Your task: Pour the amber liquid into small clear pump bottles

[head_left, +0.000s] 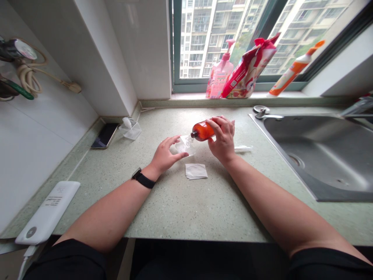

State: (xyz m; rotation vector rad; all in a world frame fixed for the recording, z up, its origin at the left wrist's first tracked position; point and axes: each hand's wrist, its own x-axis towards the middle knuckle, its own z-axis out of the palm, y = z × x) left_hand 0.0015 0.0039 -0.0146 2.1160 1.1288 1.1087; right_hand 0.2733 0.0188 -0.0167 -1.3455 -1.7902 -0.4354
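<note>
My right hand (223, 138) is wrapped round an amber bottle (204, 131), tipped nearly level with its neck to the left. Clear liquid appears to run from its mouth into a small see-through plastic container (184, 146). Thumb and fingers of my left hand (168, 153) close on the sides of that container on the counter. Just in front of it lies a folded white tissue (196, 171). A thin white item in clear wrapping (243, 149) rests to the right, partly behind my right hand.
At left are a clear container (130, 129) with something whitish in it, a phone (105, 135) and a white power bank (48, 212) with a cable. A steel sink (320, 151) borders the counter (163, 210) at right. Pump bottle (220, 76), red bag (247, 70) and orange-white bottle (291, 74) line the sill.
</note>
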